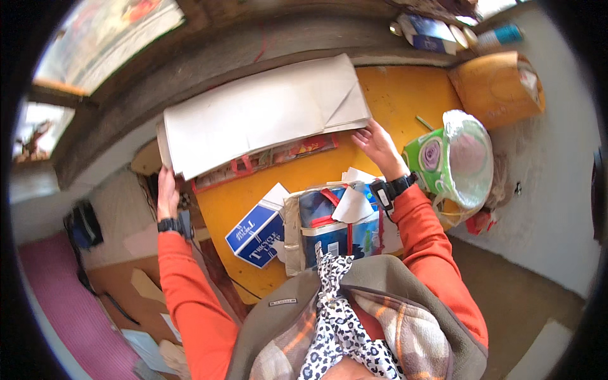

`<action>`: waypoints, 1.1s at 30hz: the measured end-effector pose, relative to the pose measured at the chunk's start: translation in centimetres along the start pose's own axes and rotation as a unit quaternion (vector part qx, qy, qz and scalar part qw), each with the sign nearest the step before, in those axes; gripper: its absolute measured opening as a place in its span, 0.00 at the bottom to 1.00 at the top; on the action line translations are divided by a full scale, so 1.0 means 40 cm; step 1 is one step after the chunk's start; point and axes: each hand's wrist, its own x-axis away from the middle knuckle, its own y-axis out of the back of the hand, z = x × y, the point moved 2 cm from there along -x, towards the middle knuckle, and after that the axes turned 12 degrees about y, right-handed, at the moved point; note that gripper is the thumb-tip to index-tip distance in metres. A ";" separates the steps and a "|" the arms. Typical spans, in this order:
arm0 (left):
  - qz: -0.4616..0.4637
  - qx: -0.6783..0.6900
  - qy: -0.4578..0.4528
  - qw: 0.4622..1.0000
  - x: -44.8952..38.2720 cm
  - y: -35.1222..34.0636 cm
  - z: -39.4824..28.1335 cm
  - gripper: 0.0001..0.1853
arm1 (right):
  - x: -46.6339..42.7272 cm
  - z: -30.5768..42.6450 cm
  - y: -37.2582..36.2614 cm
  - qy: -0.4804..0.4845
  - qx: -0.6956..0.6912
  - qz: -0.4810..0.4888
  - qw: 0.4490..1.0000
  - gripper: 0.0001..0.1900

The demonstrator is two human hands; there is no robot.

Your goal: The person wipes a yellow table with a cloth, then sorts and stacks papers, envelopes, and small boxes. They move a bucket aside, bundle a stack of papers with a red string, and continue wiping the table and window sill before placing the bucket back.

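Observation:
A wide stack of large white paper sheets (266, 114) lies across the far side of a yellow table (213, 213). At the stack's lower left corner is my left hand (168, 192), its fingers against the edge; the thumb side is partly hidden. My right hand (375, 142) is at the near right corner, fingertips at or under the edge; the exact grip is unclear. Beneath the stack shows a flat red-edged printed package (285, 154). Nearer my body are a blue and white cardboard box (259, 232) and a blue bag with red straps (327, 209), with white paper pieces on it.
On the right stands a green and white bucket lined with clear plastic (427, 152), a green stick (424, 123) beside it. Behind it is an open brown cardboard box (494, 88). A ledge (294, 40) runs along the table's far side, holding another blue and white box (427, 35).

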 end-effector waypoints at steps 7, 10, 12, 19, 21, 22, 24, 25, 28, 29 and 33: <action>0.028 0.002 0.068 0.997 0.017 0.035 -0.023 0.28 | 0.061 -0.022 -0.093 0.074 0.104 -0.020 0.992 0.27; 0.048 -0.043 0.069 0.996 0.017 0.014 -0.036 0.33 | 0.096 -0.026 -0.149 0.127 0.244 -0.085 0.958 0.32; 0.026 -0.068 0.074 0.995 0.014 -0.005 -0.043 0.33 | 0.121 -0.028 -0.182 0.216 0.280 -0.154 0.922 0.34; -0.009 -0.127 0.095 0.987 0.033 -0.031 -0.070 0.30 | 0.104 -0.034 -0.200 0.285 0.255 -0.130 0.915 0.33; -0.008 -0.139 0.092 0.986 0.035 -0.033 -0.075 0.30 | 0.086 -0.038 -0.169 0.255 0.249 -0.139 0.924 0.33; -0.010 -0.151 0.089 0.984 0.036 -0.034 -0.077 0.29 | 0.078 -0.040 -0.152 0.237 0.260 -0.129 0.927 0.32; -0.013 -0.168 0.085 0.982 0.035 -0.038 -0.078 0.29 | 0.070 -0.038 -0.116 0.234 0.306 -0.165 0.908 0.32; -0.018 -0.171 0.086 0.981 0.037 -0.039 -0.078 0.29 | 0.064 -0.032 -0.104 0.234 0.328 -0.182 0.897 0.32; -0.011 -0.161 0.084 0.983 0.037 -0.049 -0.079 0.30 | 0.049 0.013 -0.100 0.387 0.426 -0.175 0.799 0.26; -0.022 -0.158 0.090 0.983 0.039 -0.049 -0.079 0.29 | 0.039 0.030 -0.107 0.421 0.442 -0.151 0.778 0.27; -0.020 -0.147 0.086 0.985 0.035 -0.052 -0.079 0.29 | -0.014 0.068 -0.144 0.295 0.576 -0.046 0.761 0.36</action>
